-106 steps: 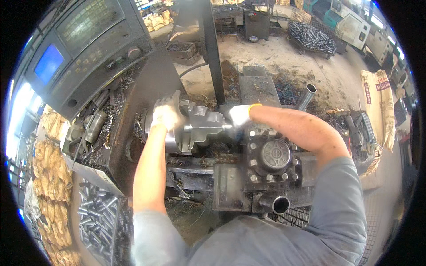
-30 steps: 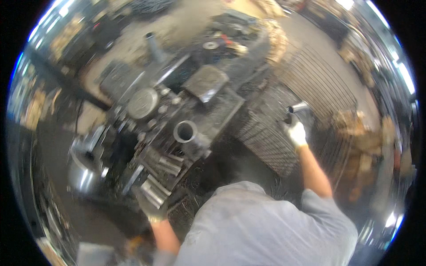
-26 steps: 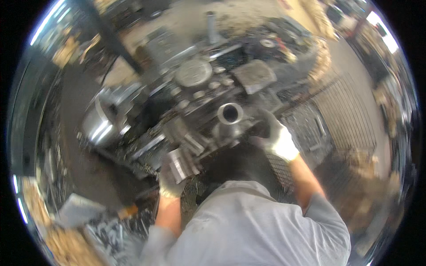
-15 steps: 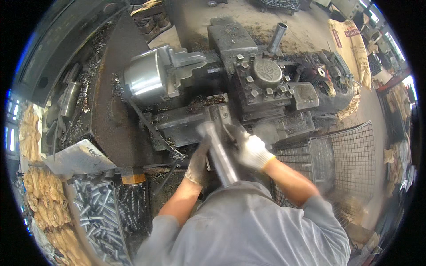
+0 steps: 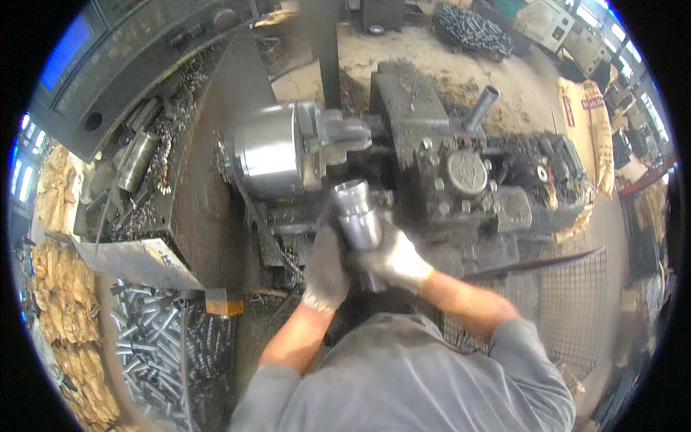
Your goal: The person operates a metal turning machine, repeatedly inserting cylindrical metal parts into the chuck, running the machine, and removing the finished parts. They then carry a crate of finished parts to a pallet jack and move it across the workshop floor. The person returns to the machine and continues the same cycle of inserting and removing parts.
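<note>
A shiny metal tube (image 5: 355, 216), with a stepped ring near its open upper end, stands tilted between my gloved hands in front of the lathe. My right hand (image 5: 397, 258) is closed round its middle from the right. Along its left side lies my left hand (image 5: 325, 265), dark-soiled on the fingers and pressed against the tube; its fingertips are partly blurred. Just beyond the tube are the lathe's bright chuck (image 5: 270, 153) and its stepped jaws (image 5: 342, 140). To the right sits the bolted tool post (image 5: 461, 173).
Cut metal tubes (image 5: 151, 353) fill a bin at lower left. An upright pipe (image 5: 481, 108) rises behind the tool post. A wire mesh rack (image 5: 572, 309) stands at right, a sheet-metal guard (image 5: 140, 261) at left. Metal chips lie about the machine bed.
The tube has been raised and moved away from my body toward the chuck, its ringed end now facing up. Both hands have gone with it. The view has shifted a little.
</note>
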